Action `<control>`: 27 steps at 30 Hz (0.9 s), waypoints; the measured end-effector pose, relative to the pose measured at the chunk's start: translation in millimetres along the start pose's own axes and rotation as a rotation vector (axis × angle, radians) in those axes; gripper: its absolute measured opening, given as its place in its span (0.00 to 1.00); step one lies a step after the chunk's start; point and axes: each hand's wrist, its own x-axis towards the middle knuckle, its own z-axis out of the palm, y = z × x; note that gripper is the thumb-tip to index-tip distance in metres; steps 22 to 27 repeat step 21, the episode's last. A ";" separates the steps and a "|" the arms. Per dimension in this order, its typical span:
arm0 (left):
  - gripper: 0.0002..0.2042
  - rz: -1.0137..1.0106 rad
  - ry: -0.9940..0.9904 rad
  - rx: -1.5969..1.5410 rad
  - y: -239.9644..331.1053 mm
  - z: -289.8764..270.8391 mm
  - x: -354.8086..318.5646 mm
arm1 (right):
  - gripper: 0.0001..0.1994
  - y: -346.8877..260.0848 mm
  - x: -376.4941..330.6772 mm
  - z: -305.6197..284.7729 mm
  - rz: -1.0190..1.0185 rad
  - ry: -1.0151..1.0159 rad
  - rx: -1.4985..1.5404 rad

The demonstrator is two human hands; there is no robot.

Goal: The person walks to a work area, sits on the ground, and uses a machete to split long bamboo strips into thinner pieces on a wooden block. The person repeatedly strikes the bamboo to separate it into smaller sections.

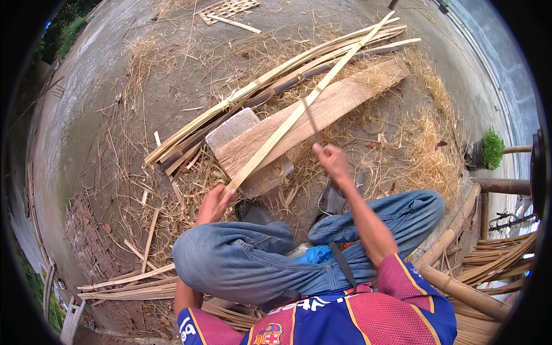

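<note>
My left hand [215, 202] pinches the near end of a long pale bamboo strip [294, 116]. The strip slants up and away to the right, across a wooden board [359, 89] that rests tilted on a rough concrete block [231, 127]. My right hand [333, 164], to the right of the strip, is closed around a knife [311, 117]. Its narrow dark blade, slightly blurred, points away from me and reaches over the board to the strip; the handle is hidden in my fingers. Whether the blade touches the strip, I cannot tell.
Beyond the board lies a bundle of split bamboo lengths [270, 80]. Curly shavings [428, 144] cover the ground around it. A woven lattice piece [227, 8] lies at the far side. More strips [132, 287] are at my left, and bamboo poles [448, 230] stand at my right.
</note>
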 end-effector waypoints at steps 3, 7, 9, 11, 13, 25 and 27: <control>0.22 0.017 -0.127 0.104 17.6 -11.7 15.1 | 0.25 -4.8 -51.0 22.3 -0.090 -0.132 -0.110; 0.25 0.057 -0.171 0.251 66.2 -73.5 7.0 | 0.18 -15.2 -105.5 35.7 -0.205 -0.302 -0.095; 0.25 0.220 -0.132 0.334 92.3 -103.0 24.6 | 0.15 -29.9 -123.0 45.5 -0.224 -0.382 0.012; 0.25 0.238 -0.113 0.451 160.3 -125.9 32.9 | 0.11 -46.7 -130.7 49.5 -0.251 -0.480 0.098; 0.26 0.322 -0.059 0.540 213.8 -125.5 54.3 | 0.11 -48.0 -132.4 73.1 -0.356 -0.467 0.156; 0.32 0.249 -0.019 0.741 253.2 45.8 181.0 | 0.19 -63.4 -129.2 79.7 -0.035 -0.585 0.201; 0.32 0.249 -0.019 0.741 253.2 45.8 181.0 | 0.19 -63.4 -129.2 79.7 -0.035 -0.585 0.201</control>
